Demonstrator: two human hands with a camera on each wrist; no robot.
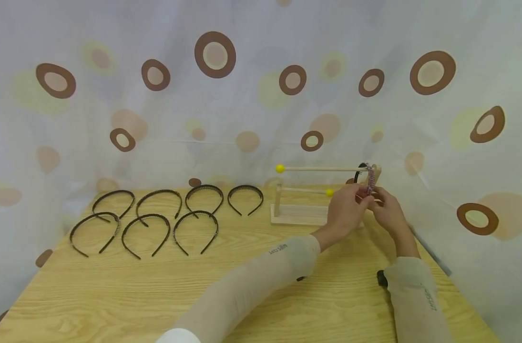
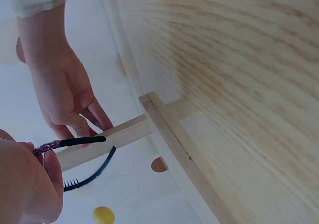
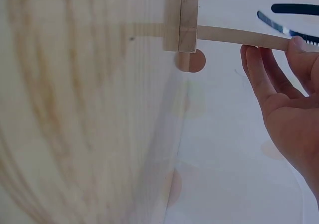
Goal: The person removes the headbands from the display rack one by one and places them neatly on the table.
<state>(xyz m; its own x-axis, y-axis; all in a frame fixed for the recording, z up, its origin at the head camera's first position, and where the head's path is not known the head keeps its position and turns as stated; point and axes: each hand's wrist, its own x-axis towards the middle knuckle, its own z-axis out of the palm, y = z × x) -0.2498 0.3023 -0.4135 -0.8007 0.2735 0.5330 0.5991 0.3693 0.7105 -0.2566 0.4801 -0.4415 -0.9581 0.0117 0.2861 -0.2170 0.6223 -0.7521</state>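
Observation:
A purple, glittery headband [image 1: 371, 177] hangs over the upper rod of a wooden rack [image 1: 299, 221], close to the rack's upright at the right. My left hand [image 1: 345, 209] pinches this headband low on its decorated side; its black ends [image 2: 82, 141] show in the left wrist view. With thumb and fingers, my right hand [image 1: 389, 212] grips the rack's wooden upright [image 3: 239, 36]. Black comb teeth line the headband's inside in the left wrist view. In the head view, my hands hide the upright's lower part.
Several black headbands [image 1: 159, 216] lie in two rows on the left of the wooden table [image 1: 158, 295]. Yellow balls cap the upper rod [image 1: 280, 168] and the lower rod [image 1: 329, 193]. A patterned curtain [image 1: 243, 109] stands behind and along the sides.

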